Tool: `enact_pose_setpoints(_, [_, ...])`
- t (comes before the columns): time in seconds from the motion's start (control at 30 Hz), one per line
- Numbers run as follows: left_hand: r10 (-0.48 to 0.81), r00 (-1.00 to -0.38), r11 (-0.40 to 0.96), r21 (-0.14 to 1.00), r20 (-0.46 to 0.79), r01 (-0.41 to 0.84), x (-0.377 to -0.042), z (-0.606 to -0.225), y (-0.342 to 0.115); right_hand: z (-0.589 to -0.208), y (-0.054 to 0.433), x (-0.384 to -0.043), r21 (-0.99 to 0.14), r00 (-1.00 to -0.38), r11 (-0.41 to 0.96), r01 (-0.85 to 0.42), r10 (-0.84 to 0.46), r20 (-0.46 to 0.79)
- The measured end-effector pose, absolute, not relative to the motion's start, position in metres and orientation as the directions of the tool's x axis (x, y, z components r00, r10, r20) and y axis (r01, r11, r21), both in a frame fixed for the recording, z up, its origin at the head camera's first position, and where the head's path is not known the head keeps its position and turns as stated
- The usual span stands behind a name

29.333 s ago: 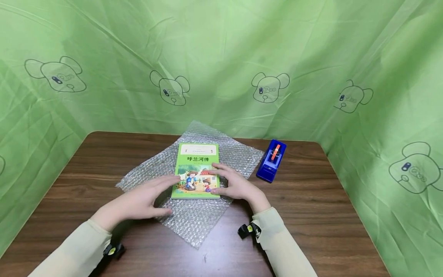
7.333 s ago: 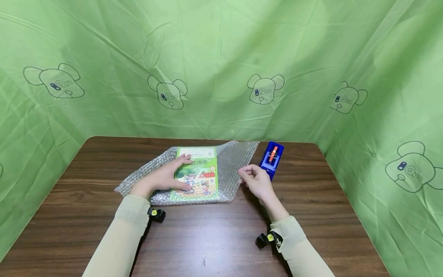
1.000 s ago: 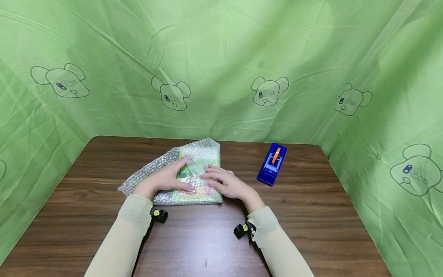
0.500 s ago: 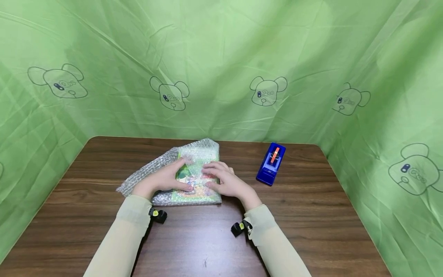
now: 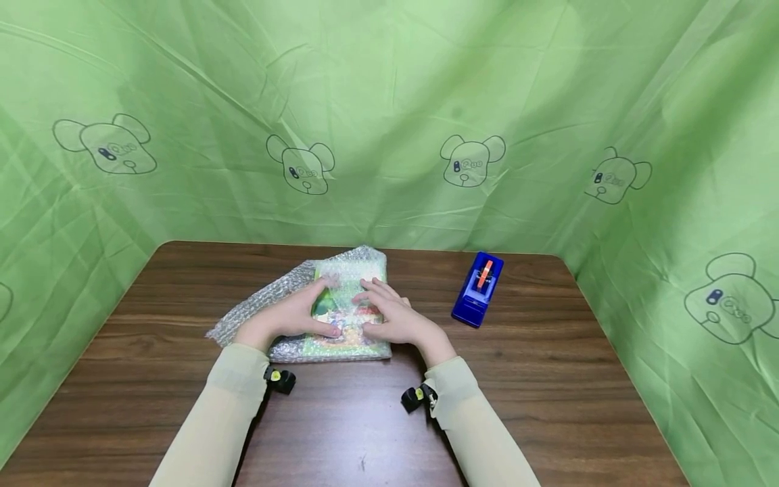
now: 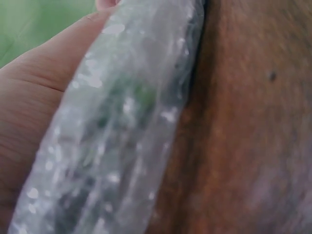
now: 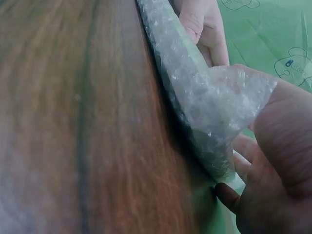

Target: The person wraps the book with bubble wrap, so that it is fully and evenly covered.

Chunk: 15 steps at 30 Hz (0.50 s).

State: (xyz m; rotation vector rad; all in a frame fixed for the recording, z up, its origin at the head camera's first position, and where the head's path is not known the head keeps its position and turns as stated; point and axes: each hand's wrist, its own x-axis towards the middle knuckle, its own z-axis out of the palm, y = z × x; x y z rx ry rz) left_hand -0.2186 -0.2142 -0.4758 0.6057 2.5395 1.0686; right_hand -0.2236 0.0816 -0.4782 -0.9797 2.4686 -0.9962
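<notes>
A book (image 5: 343, 270) with a green, illustrated cover lies under clear bubble wrap (image 5: 292, 277) on the table. My left hand (image 5: 289, 318) rests on the wrapped book's left part, its thumb and fingers spread apart. Over the right edge lies my right hand (image 5: 404, 325), fingers extended across the folded wrap. In the right wrist view, a loose corner of the bubble wrap (image 7: 243, 90) sticks up against the right hand (image 7: 278, 141), and another finger touches the package's end. The left wrist view shows the wrapped edge (image 6: 117, 122) close up, with the left hand (image 6: 39, 107) behind it.
A blue tape dispenser (image 5: 477, 289) with an orange roll stands on the wooden table (image 5: 548, 379), right of the package. A flap of wrap extends left from the book. Green fabric (image 5: 389, 101) with drawn bear heads encloses the back and sides.
Since the first frame, the wrap has been folded up over the book from the front, then from the right. During the last second, my right hand shifts slightly on the package; the left stays put.
</notes>
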Motion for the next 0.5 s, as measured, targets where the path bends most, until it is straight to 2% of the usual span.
enact_pose_setpoints(0.27, [0.464, -0.879, 0.642, 0.726, -0.110, 0.248, -0.2180, -0.4755, -0.2143, -0.4795, 0.0777, -0.2235, -0.620, -0.726, 0.588, -0.520, -0.687, -0.044])
enact_pose_setpoints(0.5, [0.416, -0.907, 0.656, 0.712, -0.063, 0.251, -0.2193, -0.4688, -0.2165, -0.4803, 0.0786, -0.2220, -0.617, -0.730, 0.592, -0.518, -0.682, -0.042])
